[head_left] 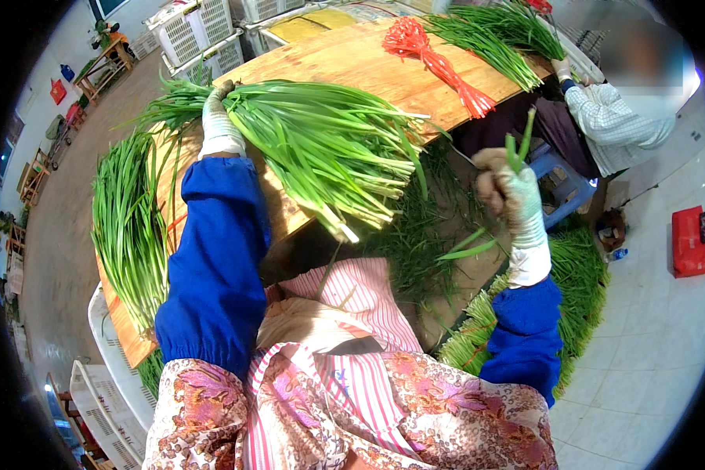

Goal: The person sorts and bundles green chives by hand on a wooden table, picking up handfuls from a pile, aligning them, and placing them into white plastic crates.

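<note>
A large loose bunch of garlic chives point(321, 141) is fanned out over the wooden table, its pale cut ends hanging past the near edge. My gloved left hand point(218, 117) is closed around the leafy part of that bunch at its left. My gloved right hand point(513, 188) is raised off the table's right side, its fingers closed on a few short green leaves point(519, 149) that stick up from the fist. Just left of the right wrist, a loose leaf point(468, 249) shows in the air or against the floor; I cannot tell which.
Another chive bunch point(133, 227) lies on the table's left end. Red plastic ties point(427, 59) lie at the back. A co-worker point(619, 117) sits at the far right beside more chives point(486, 43). Scraps cover the floor point(423, 235); stacked bundles point(580, 290) stand near my right arm.
</note>
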Motion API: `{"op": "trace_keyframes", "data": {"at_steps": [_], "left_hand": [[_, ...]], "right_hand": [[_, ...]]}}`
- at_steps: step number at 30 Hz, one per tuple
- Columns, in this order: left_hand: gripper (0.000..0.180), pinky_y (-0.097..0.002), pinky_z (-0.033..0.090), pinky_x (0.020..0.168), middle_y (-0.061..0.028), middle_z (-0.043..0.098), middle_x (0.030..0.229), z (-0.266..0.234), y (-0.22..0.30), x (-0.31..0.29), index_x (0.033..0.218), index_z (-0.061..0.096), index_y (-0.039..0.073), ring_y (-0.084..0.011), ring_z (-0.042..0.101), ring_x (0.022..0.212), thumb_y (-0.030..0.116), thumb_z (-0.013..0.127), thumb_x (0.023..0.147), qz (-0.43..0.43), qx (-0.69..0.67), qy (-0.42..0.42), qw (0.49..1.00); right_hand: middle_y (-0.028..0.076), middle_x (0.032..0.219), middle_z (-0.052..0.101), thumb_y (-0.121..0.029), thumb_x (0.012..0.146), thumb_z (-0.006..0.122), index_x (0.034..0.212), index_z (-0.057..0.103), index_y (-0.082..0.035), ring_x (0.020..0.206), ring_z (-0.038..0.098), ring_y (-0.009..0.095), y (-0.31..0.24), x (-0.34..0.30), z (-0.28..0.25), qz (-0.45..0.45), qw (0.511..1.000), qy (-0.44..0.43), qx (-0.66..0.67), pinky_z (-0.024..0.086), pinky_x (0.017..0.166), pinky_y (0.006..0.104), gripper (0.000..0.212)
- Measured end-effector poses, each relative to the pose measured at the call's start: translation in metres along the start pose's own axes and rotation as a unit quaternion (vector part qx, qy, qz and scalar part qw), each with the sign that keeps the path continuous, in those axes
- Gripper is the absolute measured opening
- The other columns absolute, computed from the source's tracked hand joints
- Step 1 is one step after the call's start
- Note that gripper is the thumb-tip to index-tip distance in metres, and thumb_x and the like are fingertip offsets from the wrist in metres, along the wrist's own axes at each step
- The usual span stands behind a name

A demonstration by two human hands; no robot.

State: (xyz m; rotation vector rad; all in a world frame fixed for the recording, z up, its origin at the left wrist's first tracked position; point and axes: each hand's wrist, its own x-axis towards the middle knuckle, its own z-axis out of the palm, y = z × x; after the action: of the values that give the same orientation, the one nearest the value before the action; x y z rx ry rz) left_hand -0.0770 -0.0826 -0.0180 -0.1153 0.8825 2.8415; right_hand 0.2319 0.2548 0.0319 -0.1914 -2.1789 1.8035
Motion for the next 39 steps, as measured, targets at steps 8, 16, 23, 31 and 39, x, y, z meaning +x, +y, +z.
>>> {"op": "trace_keyframes", "data": {"at_steps": [8,16,23,31,39], "left_hand": [[0.011,-0.0412,0.053,0.062,-0.0105,0.061,0.072,0.027,-0.018,-0.027,0.081,0.056,0.004,-0.0280,0.060,0.062,0.015,0.058,0.081,-0.018,-0.011,-0.009,1.000],[0.012,-0.0403,0.053,0.065,-0.0127,0.062,0.077,0.021,-0.007,-0.026,0.084,0.057,0.002,-0.0290,0.060,0.064,0.013,0.060,0.079,-0.025,-0.029,0.014,0.999],[0.014,-0.0414,0.053,0.066,-0.0154,0.062,0.082,0.021,-0.016,-0.025,0.086,0.056,0.003,-0.0296,0.060,0.068,0.014,0.058,0.079,-0.012,-0.037,0.016,0.999],[0.013,-0.0430,0.055,0.064,-0.0152,0.062,0.078,0.004,-0.001,-0.018,0.084,0.056,0.002,-0.0313,0.061,0.064,0.014,0.057,0.079,0.038,-0.057,0.039,0.997],[0.013,-0.0422,0.052,0.066,-0.0130,0.061,0.077,0.016,-0.006,-0.031,0.081,0.056,0.004,-0.0298,0.059,0.065,0.017,0.058,0.079,0.019,-0.056,0.049,0.997]], "right_hand": [[0.013,0.072,0.059,-0.021,0.084,0.054,0.121,0.051,-0.028,0.066,0.060,0.030,0.004,0.066,0.084,-0.265,0.742,-0.185,-0.588,0.045,0.056,0.0405,0.038],[0.012,0.074,0.060,-0.017,0.076,0.056,0.093,0.054,-0.013,0.070,0.060,0.033,0.006,0.062,0.083,-0.262,0.716,-0.212,-0.612,0.046,0.056,0.0422,0.018],[0.013,0.076,0.061,-0.012,0.073,0.054,0.091,0.052,-0.012,0.072,0.060,0.035,0.061,0.022,0.022,-0.207,0.747,-0.182,-0.605,0.048,0.060,0.0434,0.018],[0.012,0.084,0.060,-0.016,0.075,0.061,0.114,0.056,-0.013,0.080,0.059,0.031,0.015,0.007,0.033,-0.224,0.875,-0.106,-0.415,0.048,0.073,0.0369,0.040],[0.010,0.077,0.061,-0.021,0.074,0.063,0.081,0.064,-0.010,0.073,0.060,0.028,0.009,0.029,0.134,-0.274,0.898,-0.067,-0.337,0.048,0.064,0.0382,0.013]]}}
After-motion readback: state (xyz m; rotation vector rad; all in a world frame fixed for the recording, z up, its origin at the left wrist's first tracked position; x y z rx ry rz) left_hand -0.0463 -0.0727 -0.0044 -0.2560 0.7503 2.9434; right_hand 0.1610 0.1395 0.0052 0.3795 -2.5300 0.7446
